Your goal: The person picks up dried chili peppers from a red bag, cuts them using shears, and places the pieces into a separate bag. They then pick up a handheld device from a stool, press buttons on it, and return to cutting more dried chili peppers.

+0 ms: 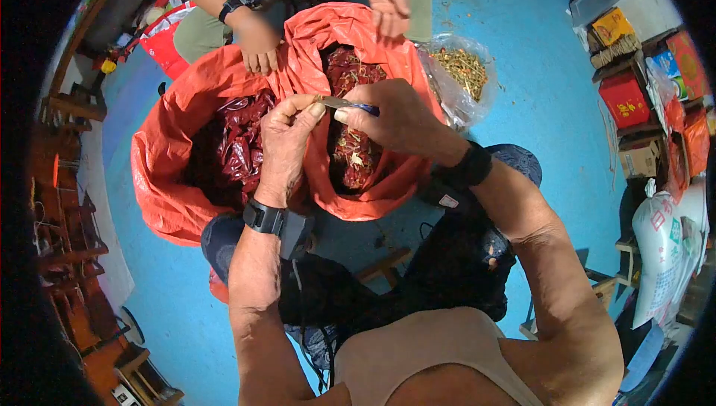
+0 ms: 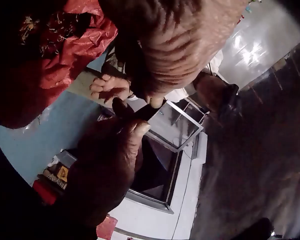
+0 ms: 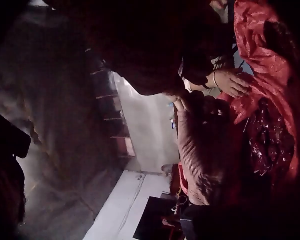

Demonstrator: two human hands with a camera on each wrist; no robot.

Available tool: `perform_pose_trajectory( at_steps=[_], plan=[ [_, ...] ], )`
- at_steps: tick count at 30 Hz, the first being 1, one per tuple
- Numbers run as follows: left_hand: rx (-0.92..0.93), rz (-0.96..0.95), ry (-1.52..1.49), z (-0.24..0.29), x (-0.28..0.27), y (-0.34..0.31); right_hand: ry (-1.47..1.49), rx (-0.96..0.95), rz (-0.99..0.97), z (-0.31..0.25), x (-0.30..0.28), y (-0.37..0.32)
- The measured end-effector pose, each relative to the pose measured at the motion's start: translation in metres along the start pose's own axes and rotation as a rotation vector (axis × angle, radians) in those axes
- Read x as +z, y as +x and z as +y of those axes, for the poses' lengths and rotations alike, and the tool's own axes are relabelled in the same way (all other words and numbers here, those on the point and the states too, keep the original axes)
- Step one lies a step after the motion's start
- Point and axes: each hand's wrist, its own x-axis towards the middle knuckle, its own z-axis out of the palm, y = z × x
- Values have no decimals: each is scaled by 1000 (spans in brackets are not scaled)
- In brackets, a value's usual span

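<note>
Arms come first, close under my face, bare, with black straps (image 1: 265,217) on the wrists. My left hand (image 1: 287,137) pinches thumb and first finger tight on the shiny end of a little tool (image 1: 350,104). My right hand (image 1: 391,119) has its fingers curled round the tool's blue handle. The tool is up in the air between my hands, right over the bags. If a bit of chilli is in the pinch, it is too small to see.

Under my hands two orange bags (image 1: 171,107) stand side by side, touching, both full of dried red chillies (image 1: 239,137). Past them another person's two hands (image 1: 259,44) rest on the far rims. Just beside the right bag is a clear bag (image 1: 462,70) of yellow-green bits.

Everything sits on a bright blue floor (image 1: 537,92). A small wooden stool (image 1: 384,264) stands near my legs. Far to the right are stacked red and brown boxes (image 1: 625,98) and a big white sack (image 1: 660,257). Brown wooden furniture (image 1: 71,219) lines the left side.

Only the head view shows the floor, the boxes and the tool. The left wrist view looks up past my dark hands and shows a glass pane (image 2: 175,125) in a metal frame and a pale wall (image 2: 190,200). The right wrist view is very dark, but it shows a thin bangle (image 3: 214,79) on the other person's wrist and the chillies shining.
</note>
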Motion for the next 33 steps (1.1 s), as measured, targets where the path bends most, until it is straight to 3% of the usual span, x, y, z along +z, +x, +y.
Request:
perform_pose_trajectory(
  at_steps=[4, 6, 7, 9, 15, 21, 25, 27, 33],
  plan=[
    [52, 13, 36, 0, -3, 2, 219, 86, -52, 1, 4, 0],
    [99, 14, 76, 4, -3, 2, 633, 224, -109, 5, 11, -1],
    [170, 13, 135, 6, -3, 3, 633, 226, -112, 1, 8, -1],
    [241, 13, 195, 8, -4, 5, 1000, 539, -266, -13, -3, -4],
    [281, -17, 144, 6, -10, 3, 1276, 431, -389, -23, 3, -14],
    [302, -50, -11, 16, -1, -1, 1493, 482, -424, -28, 14, -22],
    [272, -50, -24, 11, -6, 2, 1323, 448, -298, -23, 12, -15],
    [221, -35, 133, 15, -6, 1, 702, 111, -46, 1, 21, -7],
    [201, -77, 140, 16, -1, -7, 460, 52, 25, -12, 10, -9]
  ],
)
